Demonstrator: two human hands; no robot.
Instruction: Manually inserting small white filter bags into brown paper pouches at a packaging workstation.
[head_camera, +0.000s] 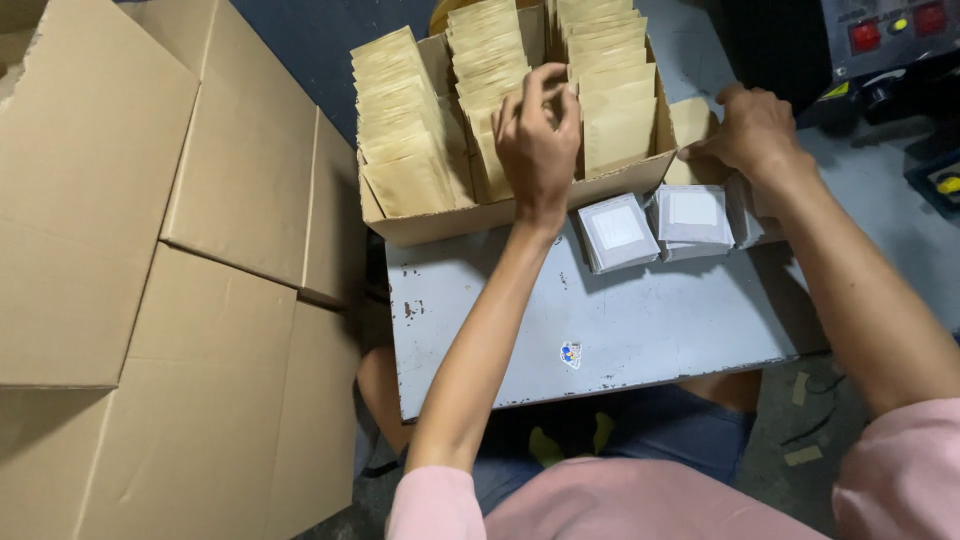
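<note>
The left hand (537, 140) reaches into the box (500, 215) on the desk (600, 330), fingers pinching the middle row's brown packets (490, 70). The right hand (750, 130) grips the box's right corner.

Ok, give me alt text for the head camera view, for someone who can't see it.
A person's left hand reaches into an open cardboard box of upright brown paper packets on a grey metal table; the right hand rests beside the box.

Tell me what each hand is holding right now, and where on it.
The left hand pinches the top edges of brown envelopes in the cardboard box's middle row. The right hand grips that box's right end wall.
</note>
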